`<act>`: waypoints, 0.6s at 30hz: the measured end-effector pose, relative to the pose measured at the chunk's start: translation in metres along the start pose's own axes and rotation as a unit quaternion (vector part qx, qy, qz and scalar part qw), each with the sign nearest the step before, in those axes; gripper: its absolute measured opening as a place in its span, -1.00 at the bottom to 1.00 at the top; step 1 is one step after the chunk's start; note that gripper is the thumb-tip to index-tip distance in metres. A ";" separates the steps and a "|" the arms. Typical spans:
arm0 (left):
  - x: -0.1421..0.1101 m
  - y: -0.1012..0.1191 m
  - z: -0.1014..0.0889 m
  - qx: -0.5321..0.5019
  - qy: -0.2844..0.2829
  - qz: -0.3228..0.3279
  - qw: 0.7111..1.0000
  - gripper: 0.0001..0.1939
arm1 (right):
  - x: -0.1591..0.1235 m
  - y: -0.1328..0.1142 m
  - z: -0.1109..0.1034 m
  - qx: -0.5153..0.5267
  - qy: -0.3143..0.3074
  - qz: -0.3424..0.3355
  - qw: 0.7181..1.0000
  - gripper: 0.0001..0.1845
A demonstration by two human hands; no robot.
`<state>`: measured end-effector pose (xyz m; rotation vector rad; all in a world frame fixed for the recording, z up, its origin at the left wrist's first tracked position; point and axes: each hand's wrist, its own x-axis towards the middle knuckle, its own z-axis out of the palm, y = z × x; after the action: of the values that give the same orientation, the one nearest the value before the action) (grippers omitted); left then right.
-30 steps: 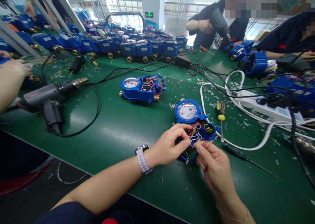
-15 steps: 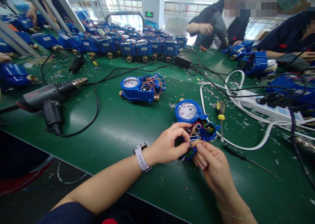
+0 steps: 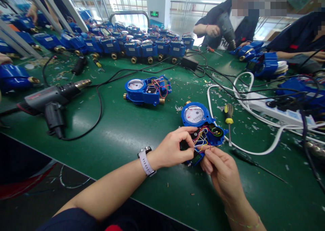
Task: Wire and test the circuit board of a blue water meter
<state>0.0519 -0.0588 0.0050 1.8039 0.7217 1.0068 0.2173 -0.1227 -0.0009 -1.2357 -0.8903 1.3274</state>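
An opened blue water meter [image 3: 195, 115] with a white dial lies on the green table [image 3: 132, 136] in front of me. Coloured wires [image 3: 201, 138] spill from its open compartment. My left hand [image 3: 172, 149], with a white watch on the wrist, pinches the wires and a small dark part at the meter's near end. My right hand [image 3: 223, 173] holds the wires from the right side, fingertips against the left hand's. A small circuit board [image 3: 196, 158] shows between both hands.
A second opened meter [image 3: 147, 88] lies further back. A heat gun [image 3: 53, 99] with a black cord rests at left. A yellow-handled screwdriver [image 3: 228, 117], white cable [image 3: 264, 149] and power strip [image 3: 276, 112] are at right. Rows of blue meters [image 3: 142, 48] line the back. Other people work opposite.
My hands have shifted slightly on the wires, drawing closer together. A person's forearm at the far left has withdrawn, and a blue meter shows there.
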 end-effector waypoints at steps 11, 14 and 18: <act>-0.001 0.004 0.002 -0.046 0.000 -0.052 0.998 -0.96 | -0.003 0.006 -0.007 -0.177 0.014 -0.048 0.983 -0.68; -0.001 0.004 0.003 -0.073 0.003 -0.068 0.995 -0.94 | -0.004 0.007 -0.007 -0.175 0.020 -0.052 0.983 -0.69; -0.002 0.004 0.006 -0.086 0.010 -0.063 0.994 -0.93 | -0.002 0.011 -0.007 -0.115 0.039 -0.050 0.991 -0.69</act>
<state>0.0562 -0.0643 0.0066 1.5815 0.7288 0.9739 0.2221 -0.1273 -0.0128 -1.3898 -1.0573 1.1128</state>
